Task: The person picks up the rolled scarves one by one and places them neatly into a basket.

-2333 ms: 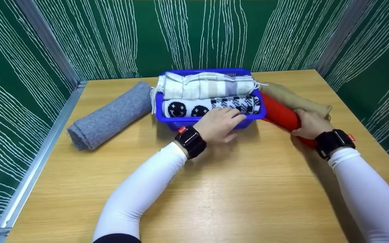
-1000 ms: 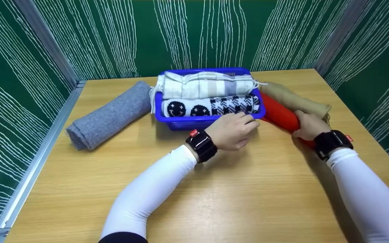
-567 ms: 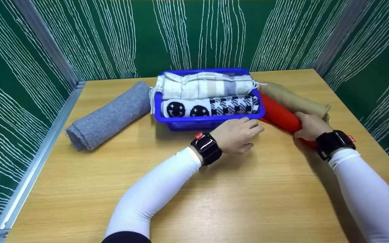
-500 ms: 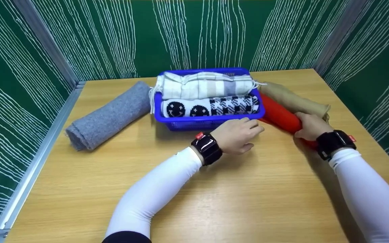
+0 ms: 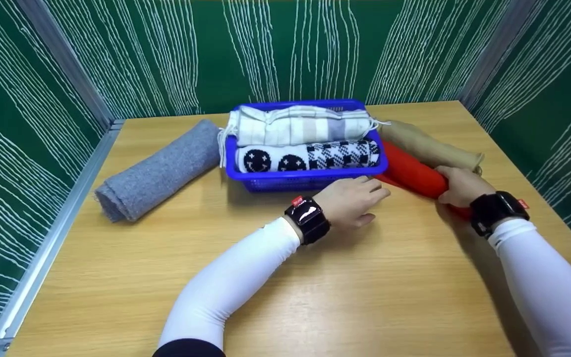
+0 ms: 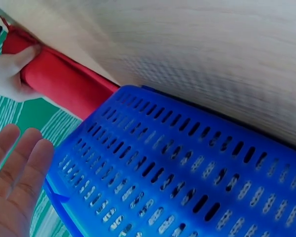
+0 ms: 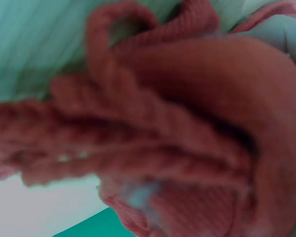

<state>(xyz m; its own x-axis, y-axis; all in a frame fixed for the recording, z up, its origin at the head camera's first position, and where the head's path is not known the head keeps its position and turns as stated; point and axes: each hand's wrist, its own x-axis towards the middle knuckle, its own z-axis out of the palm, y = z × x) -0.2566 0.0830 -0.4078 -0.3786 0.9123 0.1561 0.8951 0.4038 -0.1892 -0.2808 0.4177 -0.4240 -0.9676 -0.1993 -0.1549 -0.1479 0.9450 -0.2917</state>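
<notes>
The fingers of the right hand (image 5: 465, 187) grip the red roll (image 5: 414, 173) at right of centre in the frame, thumb on the near side; in the right wrist view blurred red cords (image 7: 123, 123) fill much of the frame. The left hand (image 5: 352, 201) holds nothing, its fingers (image 6: 33, 170) loosely extended just beside the near right corner of the basket (image 5: 310, 174). About two seconds ago that hand lay over the basket's front rim; it has since come off, down and to the right, while the right hand has stayed on the red roll and shifted slightly right. The basket's load looks unchanged. Each black wristband bears a small red tag, left (image 5: 297, 201) and right (image 5: 522, 204), the print too small to read. The red roll slants from the basket's right side toward the lower right, with the tan roll (image 5: 429, 144) close behind it. In the basket, the striped roll (image 5: 305, 130) lies behind the patterned roll (image 5: 345, 155), its fringe hanging over the left rim. The grey roll (image 5: 161, 171) lies slanted at left on the bench (image 5: 285, 307), before a green wall (image 5: 310, 54) with white lines.
</notes>
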